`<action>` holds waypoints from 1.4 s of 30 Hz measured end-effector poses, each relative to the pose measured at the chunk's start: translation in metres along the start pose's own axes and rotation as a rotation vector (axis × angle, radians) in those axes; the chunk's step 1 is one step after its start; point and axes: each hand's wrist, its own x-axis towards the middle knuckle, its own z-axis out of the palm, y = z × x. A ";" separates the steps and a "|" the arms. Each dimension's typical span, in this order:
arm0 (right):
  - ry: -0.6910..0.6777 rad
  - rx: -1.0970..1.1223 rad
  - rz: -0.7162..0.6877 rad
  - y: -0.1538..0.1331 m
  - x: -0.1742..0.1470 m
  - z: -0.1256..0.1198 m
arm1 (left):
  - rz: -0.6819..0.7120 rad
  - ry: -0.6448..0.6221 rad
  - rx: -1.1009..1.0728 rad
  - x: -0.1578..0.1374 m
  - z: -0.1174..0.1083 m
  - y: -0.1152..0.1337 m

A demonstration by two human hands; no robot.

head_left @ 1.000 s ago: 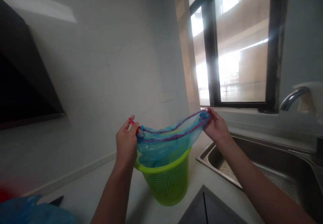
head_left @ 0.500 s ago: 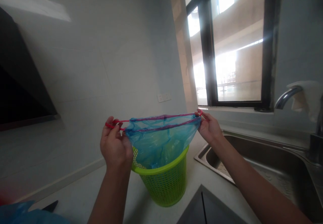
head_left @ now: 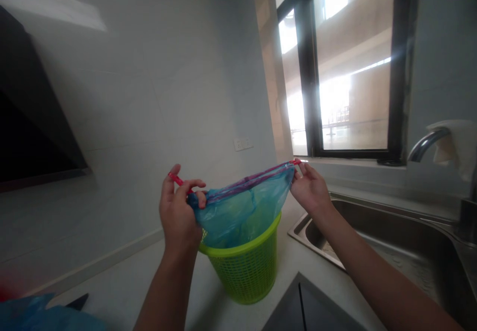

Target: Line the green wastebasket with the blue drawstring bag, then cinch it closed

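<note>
Inside green basket (head_left: 248,271), blue bag (head_left: 242,211) hangs.

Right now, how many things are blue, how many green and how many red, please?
Blue: 2, the bag held by the left hand and right hand, and plastic at the lower left.
Green: 1, the basket.
Red: 1, the drawstring.
Total: 4.
</note>
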 end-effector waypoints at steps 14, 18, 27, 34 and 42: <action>-0.020 -0.258 -0.191 0.008 -0.005 0.001 | -0.093 0.067 -0.047 0.001 0.001 -0.009; -0.040 -0.235 -0.222 0.013 -0.009 0.007 | -0.109 0.001 0.017 -0.006 0.003 -0.007; -0.175 -0.386 -0.180 0.019 -0.027 0.023 | -0.002 -0.314 0.191 -0.025 0.010 0.013; -0.322 -0.706 -0.036 0.046 -0.059 0.041 | -0.128 -0.526 0.204 -0.050 0.009 0.018; -0.385 -1.029 -0.191 0.056 -0.084 0.056 | 0.059 -0.881 0.536 -0.055 0.019 0.019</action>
